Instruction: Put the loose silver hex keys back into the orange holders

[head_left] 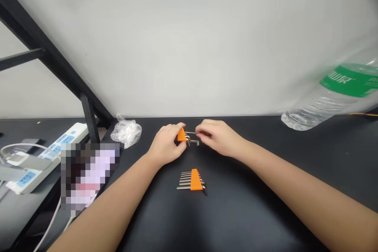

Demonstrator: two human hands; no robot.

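My left hand is closed round an orange hex key holder, pinching it between thumb and fingers. Short bent ends of several hex keys stick out on its right side. My right hand pinches one thin metal hex key, whose other end reaches toward the orange holder; whether it sits in a slot I cannot tell. Nearer to me on the black table lies a second orange holder, with several silver hex keys through it, their long arms pointing left.
A crumpled clear plastic bag lies left of my hands against the wall. A large water bottle with a green label stands at the right. Farther left are a white power strip, cables, a blurred-out object and a black metal frame.
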